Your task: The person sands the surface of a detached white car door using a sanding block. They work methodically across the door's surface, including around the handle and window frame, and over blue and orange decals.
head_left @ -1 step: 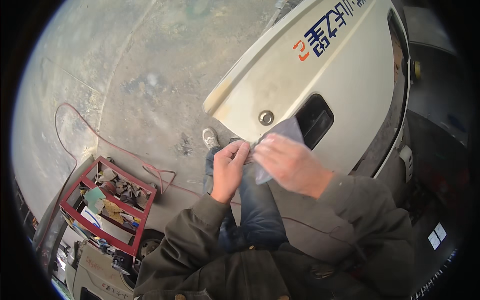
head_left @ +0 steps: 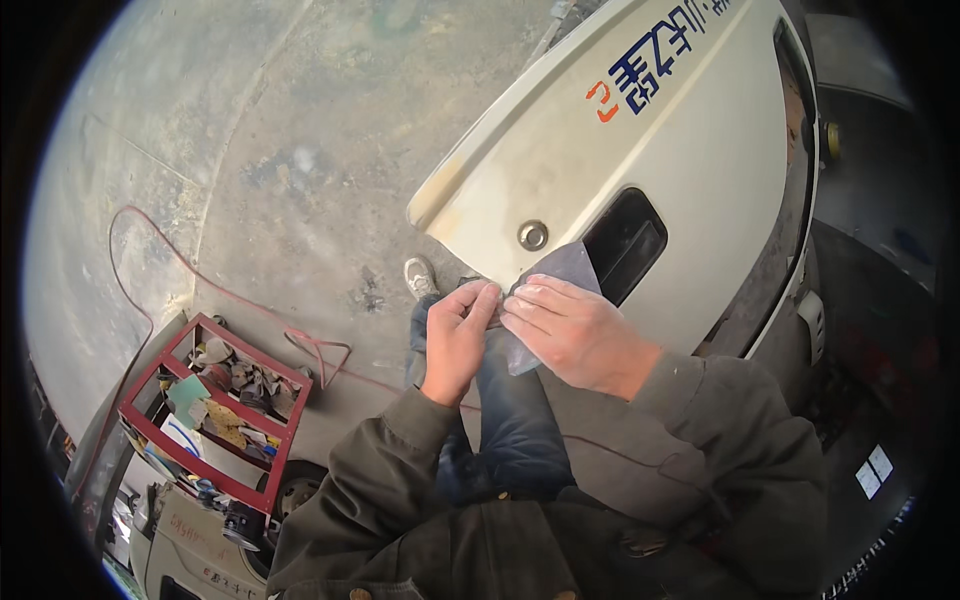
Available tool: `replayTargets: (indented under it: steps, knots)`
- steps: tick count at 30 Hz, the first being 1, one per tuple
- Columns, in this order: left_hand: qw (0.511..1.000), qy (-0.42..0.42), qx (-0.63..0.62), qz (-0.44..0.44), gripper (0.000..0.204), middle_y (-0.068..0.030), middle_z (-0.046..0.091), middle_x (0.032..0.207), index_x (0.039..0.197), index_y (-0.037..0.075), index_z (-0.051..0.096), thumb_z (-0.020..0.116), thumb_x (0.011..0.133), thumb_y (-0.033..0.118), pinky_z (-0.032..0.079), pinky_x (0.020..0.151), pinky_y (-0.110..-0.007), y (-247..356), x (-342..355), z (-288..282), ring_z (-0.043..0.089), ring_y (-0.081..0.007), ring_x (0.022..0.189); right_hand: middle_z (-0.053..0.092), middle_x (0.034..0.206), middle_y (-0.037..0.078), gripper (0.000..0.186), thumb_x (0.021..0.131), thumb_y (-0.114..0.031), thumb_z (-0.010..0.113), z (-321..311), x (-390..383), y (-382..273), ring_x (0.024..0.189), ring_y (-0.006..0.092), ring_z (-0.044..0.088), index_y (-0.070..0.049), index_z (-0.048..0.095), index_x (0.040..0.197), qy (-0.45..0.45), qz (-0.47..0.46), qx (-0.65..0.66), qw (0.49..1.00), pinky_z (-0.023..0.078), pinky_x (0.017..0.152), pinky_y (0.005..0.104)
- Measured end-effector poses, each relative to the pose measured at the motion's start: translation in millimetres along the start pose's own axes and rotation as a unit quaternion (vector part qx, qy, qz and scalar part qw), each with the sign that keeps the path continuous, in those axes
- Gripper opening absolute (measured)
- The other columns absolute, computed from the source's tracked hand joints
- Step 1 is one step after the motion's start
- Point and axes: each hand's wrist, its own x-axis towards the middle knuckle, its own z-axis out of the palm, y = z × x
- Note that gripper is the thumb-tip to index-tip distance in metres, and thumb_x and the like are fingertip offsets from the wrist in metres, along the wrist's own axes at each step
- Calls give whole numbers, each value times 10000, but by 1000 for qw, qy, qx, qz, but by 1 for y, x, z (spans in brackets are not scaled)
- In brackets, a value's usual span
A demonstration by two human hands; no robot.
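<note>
My left hand (head_left: 462, 335) is closed in a pinch at the near corner of a white vehicle door (head_left: 725, 175), on something small that I cannot make out. Just to its right, my right hand (head_left: 580, 340) grips a limp grey sheet (head_left: 562, 262), its fingers curled over it near my left fingertips. A round metal fitting (head_left: 533, 235) and a dark recessed handle opening (head_left: 625, 240) sit in the door just beyond my hands.
A red metal cart (head_left: 198, 430) holding rags, scraps and tools stands at lower left beside another vehicle part (head_left: 190, 545). A red hose (head_left: 150, 222) loops over the stained concrete floor (head_left: 290, 120). My shoe (head_left: 420, 272) shows by the door's corner. Dark bodywork lines the right.
My right hand and the grey sheet have shifted slightly downward, and the fingers look less blurred. My left hand stays in place.
</note>
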Motion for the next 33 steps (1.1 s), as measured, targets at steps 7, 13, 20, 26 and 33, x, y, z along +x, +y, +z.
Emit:
replayTargets:
  steps: [7,13,20,26,33]
  knots:
    - [998,-3,-68,-17,290,-99,775,1065,1162,-94,731,611,1111,164,577,868,-271,20,-3,-2,719,-121,954,742,1044,129,266,848,-87,642,-38,-2,78,1049,308,705,4,727,1084,31,28,-146,988,579,975,414]
    - [999,-39,-24,-25,333,-127,774,1113,1219,-109,706,592,1125,189,593,902,-282,14,6,-11,742,-150,992,741,1112,130,314,796,-4,660,-8,3,5,1086,286,719,-18,730,1101,11,11,16,1000,585,996,425]
    - [996,-16,-76,-40,344,-119,779,1075,1168,-104,737,619,1117,216,578,821,-267,26,1,-6,722,-126,916,736,1116,152,309,816,8,631,-31,-3,57,1125,337,699,12,722,1111,4,65,-107,992,582,990,440]
    - [999,25,-17,-31,361,-132,787,923,1051,-83,750,627,1114,251,588,724,-265,26,9,-4,743,-138,792,739,1123,91,278,861,-106,671,-13,1,37,1093,247,714,-15,733,1116,-5,-57,-6,998,594,968,394]
    - [999,26,32,-15,379,-133,786,901,1027,-71,746,615,1121,273,596,728,-276,29,12,0,764,-162,806,750,1130,111,253,839,-21,670,-67,-10,128,1123,276,706,-6,744,1080,9,58,-204,977,577,1020,379]
